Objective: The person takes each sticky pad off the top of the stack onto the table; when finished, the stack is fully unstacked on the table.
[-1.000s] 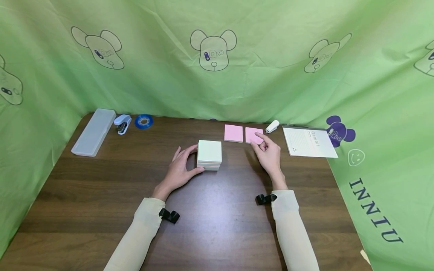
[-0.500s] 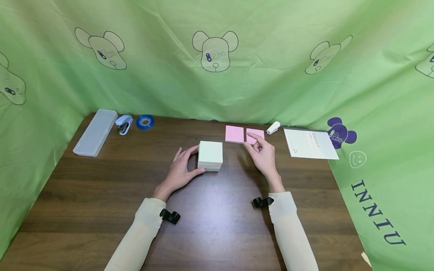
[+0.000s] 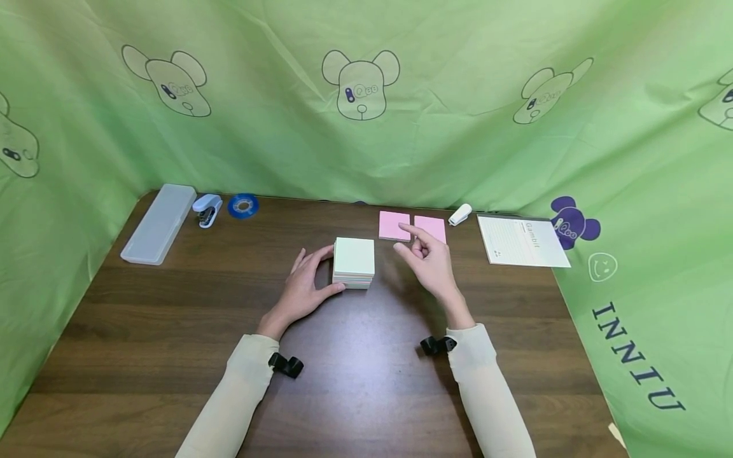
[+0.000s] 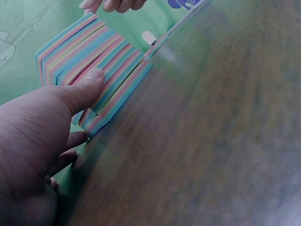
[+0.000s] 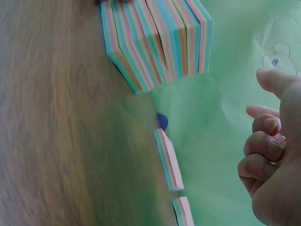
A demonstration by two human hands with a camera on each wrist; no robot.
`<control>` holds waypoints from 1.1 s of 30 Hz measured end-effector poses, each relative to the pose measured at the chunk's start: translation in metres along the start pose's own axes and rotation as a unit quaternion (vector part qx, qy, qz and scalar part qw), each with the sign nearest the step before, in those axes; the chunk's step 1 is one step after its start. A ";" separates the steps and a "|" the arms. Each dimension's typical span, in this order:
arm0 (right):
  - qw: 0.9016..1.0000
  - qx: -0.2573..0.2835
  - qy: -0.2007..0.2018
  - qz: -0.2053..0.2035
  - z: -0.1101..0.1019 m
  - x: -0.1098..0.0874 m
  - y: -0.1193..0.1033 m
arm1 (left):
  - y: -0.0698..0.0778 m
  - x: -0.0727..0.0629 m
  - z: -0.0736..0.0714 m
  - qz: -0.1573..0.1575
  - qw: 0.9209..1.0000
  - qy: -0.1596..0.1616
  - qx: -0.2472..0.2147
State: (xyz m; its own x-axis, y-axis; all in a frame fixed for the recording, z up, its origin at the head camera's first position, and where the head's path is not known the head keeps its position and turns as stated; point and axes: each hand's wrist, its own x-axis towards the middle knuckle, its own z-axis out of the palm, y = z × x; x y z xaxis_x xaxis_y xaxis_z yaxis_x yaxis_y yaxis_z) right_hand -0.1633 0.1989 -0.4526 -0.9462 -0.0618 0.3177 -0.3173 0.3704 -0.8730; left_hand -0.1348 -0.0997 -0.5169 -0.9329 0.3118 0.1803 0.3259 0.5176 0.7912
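A tall stack of sticky notes (image 3: 354, 256), pale green on top, stands on the table in the head view. Its striped, many-coloured edges show in both wrist views. My left hand (image 3: 300, 289) holds the stack at its left side, thumb along the front and fingers behind. My right hand (image 3: 431, 264) hovers to the right of it, thumb and index finger extended and apart, the other fingers curled, nothing held. Behind the right hand lie two pink sticky note pads, the left pad (image 3: 392, 221) and the right pad (image 3: 433, 227); the hand partly covers them.
Along the back left are a translucent pencil case (image 3: 160, 222), a light blue stapler (image 3: 207, 210) and a blue tape roll (image 3: 243, 205). A small white object (image 3: 460, 214) and a notepad (image 3: 521, 240) lie at the back right. A green curtain (image 3: 366, 159) hangs behind the table.
My right hand has moved left from over the right pink pad towards the stack, uncovering more of that pad. The left hand and the stack keep their place.
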 end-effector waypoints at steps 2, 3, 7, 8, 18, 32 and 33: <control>1.000 0.002 -0.024 -0.001 0.002 -0.002 -0.002 | 0.000 0.000 0.000 0.005 1.000 0.003 -0.001; 0.999 0.000 -0.036 -0.002 0.003 -0.003 -0.002 | -0.001 0.000 0.000 0.006 1.000 0.004 0.000; 0.997 -0.009 -0.078 0.002 0.009 -0.006 -0.001 | -0.002 0.000 0.001 0.007 1.000 0.004 -0.001; 0.996 -0.010 -0.086 0.003 0.011 -0.006 -0.001 | -0.002 0.000 0.001 0.006 1.000 0.004 -0.001; 0.985 -0.032 -0.169 0.023 0.019 -0.008 0.003 | 0.002 0.000 -0.001 -0.001 1.000 0.001 0.002; 0.981 -0.012 -0.188 0.048 0.031 -0.009 0.008 | -0.001 0.000 0.001 0.005 1.000 0.003 0.001; 0.981 -0.012 -0.187 0.048 0.031 -0.009 0.008 | -0.001 0.001 0.001 0.005 1.000 0.003 0.001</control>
State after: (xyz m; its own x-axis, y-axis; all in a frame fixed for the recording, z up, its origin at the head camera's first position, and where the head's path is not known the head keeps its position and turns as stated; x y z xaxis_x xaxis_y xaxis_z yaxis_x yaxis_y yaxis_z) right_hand -0.1591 0.1741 -0.4744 -0.9298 -0.3607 0.0727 -0.2286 0.4117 -0.8822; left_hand -0.1355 -0.0994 -0.5183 -0.9303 0.3120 0.1926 0.3362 0.5162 0.7877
